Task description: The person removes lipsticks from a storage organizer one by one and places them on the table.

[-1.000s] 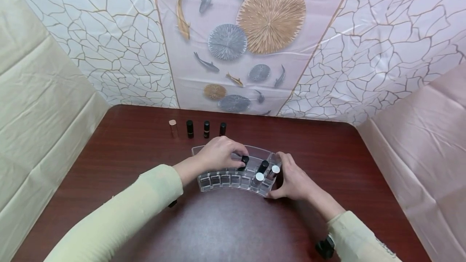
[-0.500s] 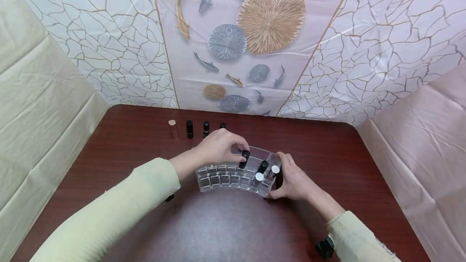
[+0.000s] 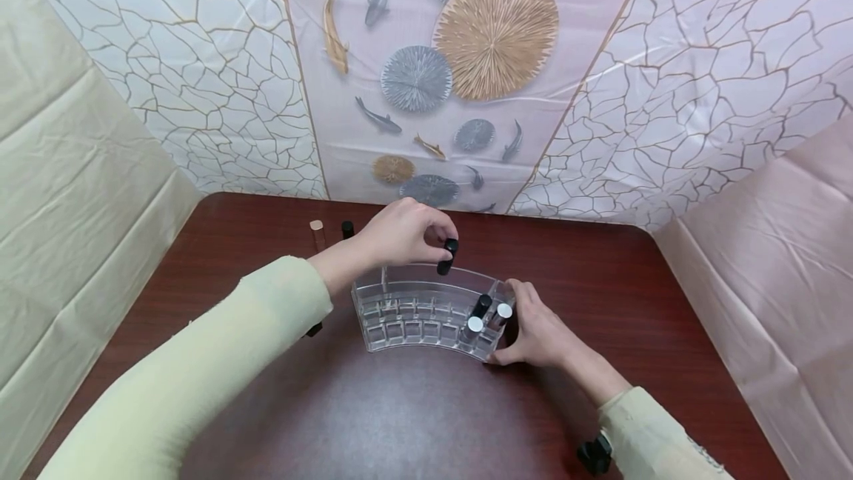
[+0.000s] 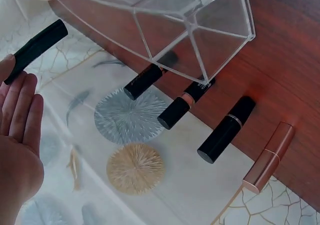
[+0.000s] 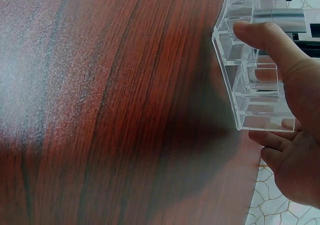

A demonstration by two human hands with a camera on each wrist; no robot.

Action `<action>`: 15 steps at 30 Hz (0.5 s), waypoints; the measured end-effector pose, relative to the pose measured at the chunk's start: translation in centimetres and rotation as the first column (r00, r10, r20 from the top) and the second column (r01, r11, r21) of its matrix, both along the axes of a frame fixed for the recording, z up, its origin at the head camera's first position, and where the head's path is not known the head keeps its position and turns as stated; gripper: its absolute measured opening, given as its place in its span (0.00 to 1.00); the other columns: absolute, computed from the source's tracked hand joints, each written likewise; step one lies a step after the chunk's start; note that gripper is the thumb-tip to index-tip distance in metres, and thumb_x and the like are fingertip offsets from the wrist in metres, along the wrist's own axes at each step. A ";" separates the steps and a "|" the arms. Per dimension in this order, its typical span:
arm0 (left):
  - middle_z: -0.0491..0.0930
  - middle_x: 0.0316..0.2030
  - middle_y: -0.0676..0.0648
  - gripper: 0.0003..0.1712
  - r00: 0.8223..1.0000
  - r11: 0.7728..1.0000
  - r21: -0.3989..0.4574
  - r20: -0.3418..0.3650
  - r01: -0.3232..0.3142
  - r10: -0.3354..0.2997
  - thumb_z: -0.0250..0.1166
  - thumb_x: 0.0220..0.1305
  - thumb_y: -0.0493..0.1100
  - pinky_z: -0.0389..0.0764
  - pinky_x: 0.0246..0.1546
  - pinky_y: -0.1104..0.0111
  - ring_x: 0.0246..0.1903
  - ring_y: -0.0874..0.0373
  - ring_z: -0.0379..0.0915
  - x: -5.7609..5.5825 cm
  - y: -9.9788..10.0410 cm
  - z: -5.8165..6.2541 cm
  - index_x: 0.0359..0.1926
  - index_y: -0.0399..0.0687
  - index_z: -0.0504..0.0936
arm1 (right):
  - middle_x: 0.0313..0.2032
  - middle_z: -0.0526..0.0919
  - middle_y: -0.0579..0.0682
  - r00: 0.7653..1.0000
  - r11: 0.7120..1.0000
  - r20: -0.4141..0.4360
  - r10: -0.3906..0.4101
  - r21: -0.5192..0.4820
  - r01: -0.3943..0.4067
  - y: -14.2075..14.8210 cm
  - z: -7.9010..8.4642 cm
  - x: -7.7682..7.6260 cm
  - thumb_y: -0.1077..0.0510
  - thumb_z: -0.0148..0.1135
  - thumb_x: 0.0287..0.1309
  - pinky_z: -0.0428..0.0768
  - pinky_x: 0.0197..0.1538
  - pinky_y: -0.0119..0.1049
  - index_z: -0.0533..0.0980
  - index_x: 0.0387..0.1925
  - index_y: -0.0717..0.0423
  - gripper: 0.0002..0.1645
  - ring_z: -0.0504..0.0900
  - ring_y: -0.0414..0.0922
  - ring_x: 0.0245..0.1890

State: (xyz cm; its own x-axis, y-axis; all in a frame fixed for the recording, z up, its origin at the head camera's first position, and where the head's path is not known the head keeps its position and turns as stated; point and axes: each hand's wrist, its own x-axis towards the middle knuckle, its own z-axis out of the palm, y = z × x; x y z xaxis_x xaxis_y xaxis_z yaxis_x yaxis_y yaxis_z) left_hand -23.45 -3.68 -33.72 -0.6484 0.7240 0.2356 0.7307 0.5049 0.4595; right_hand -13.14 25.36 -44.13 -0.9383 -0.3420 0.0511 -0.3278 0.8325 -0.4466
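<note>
Between thumb and fingers, my left hand [image 3: 408, 234] pinches a black lipstick tube [image 3: 447, 257], raised above the back edge of a clear, curved acrylic organizer [image 3: 415, 307]. The left wrist view shows the same black tube [image 4: 40, 49] tilted in the fingertips. My right hand [image 3: 538, 328] grips the organizer's right end, thumb at the front and fingers behind. At that end stand two silver-capped lipsticks, one [image 3: 503, 312] behind the other [image 3: 474, 327], and a black lipstick [image 3: 481, 306]. The organizer's left and middle slots hold nothing.
Behind the organizer, a row of lipsticks stands on the dark red wood table [image 3: 413, 413]: a rose-gold one [image 4: 270, 157] and black ones [image 4: 226, 130], partly hidden by my left arm in the head view. A patterned cloth [image 3: 426, 95] hangs along the table's back edge.
My left hand has lifted the black lipstick up out of the organizer and moved back, away from me. The right hand has stayed on the organizer's end.
</note>
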 end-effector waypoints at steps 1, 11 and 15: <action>0.91 0.36 0.58 0.11 1.000 1.000 0.000 0.004 -0.002 0.002 0.79 0.62 0.45 0.83 0.45 0.66 0.39 0.67 0.87 -0.2 0.1 0.0 0.45 0.54 0.92 | 0.58 0.72 0.66 1.000 1.000 0.001 -0.002 0.006 0.002 0.0 0.0 0.0 0.42 0.93 0.27 0.83 0.55 0.55 0.59 0.72 0.69 0.76 0.82 0.56 0.48; 0.92 0.39 0.54 0.12 0.997 0.998 -0.012 0.043 -0.066 0.067 0.78 0.64 0.45 0.84 0.49 0.65 0.41 0.62 0.88 -2.4 0.9 -0.3 0.47 0.51 0.92 | 0.58 0.72 0.66 1.000 1.000 0.006 -0.001 0.015 0.001 0.1 -0.1 -0.1 0.43 0.92 0.28 0.83 0.54 0.55 0.58 0.72 0.70 0.75 0.81 0.55 0.46; 0.92 0.39 0.53 0.12 0.994 0.995 -0.020 0.047 -0.094 0.095 0.78 0.64 0.45 0.84 0.49 0.65 0.41 0.61 0.88 -3.4 1.1 -0.6 0.48 0.50 0.92 | 0.57 0.72 0.64 1.000 1.000 0.003 0.004 0.016 -0.004 0.1 0.0 -0.1 0.42 0.92 0.27 0.83 0.53 0.53 0.59 0.72 0.69 0.76 0.80 0.52 0.44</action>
